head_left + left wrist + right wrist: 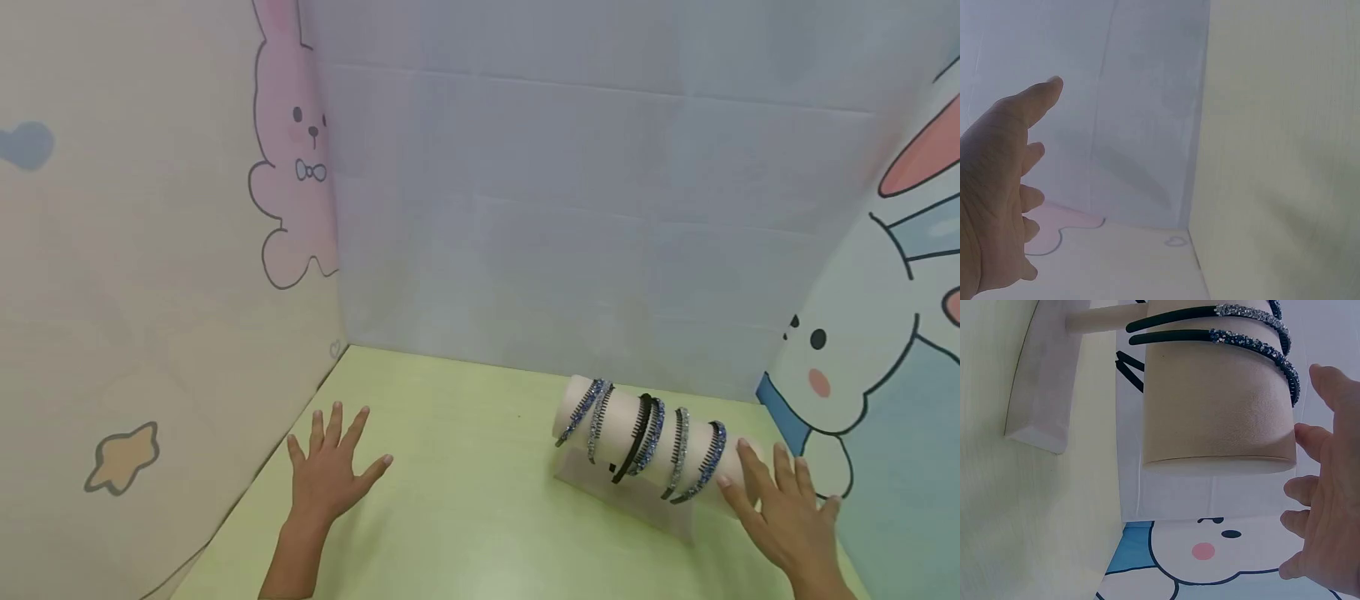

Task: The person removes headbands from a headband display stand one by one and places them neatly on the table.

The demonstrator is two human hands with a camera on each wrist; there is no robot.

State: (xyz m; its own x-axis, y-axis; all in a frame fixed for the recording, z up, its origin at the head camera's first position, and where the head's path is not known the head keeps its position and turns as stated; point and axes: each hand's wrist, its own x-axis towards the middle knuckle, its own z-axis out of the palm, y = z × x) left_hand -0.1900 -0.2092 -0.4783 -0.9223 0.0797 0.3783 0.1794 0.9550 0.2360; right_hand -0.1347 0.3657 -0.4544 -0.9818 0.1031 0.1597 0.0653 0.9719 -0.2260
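A pale cylindrical headband stand lies crosswise at the right of the green table, raised on a flat base by a short post. Several headbands ring it: glittery blue ones, silvery ones and a plain black one, all with comb teeth inside. My right hand is at the stand's right end, fingers spread; in the right wrist view the index fingertip is right at the cylinder's edge. My left hand hovers over the left of the table, fingers spread and holding nothing.
The green tabletop runs back to a grey-lilac wall sheet. A cream panel with a pink rabbit stands on the left, and a panel with a white rabbit on the right, close to the right hand.
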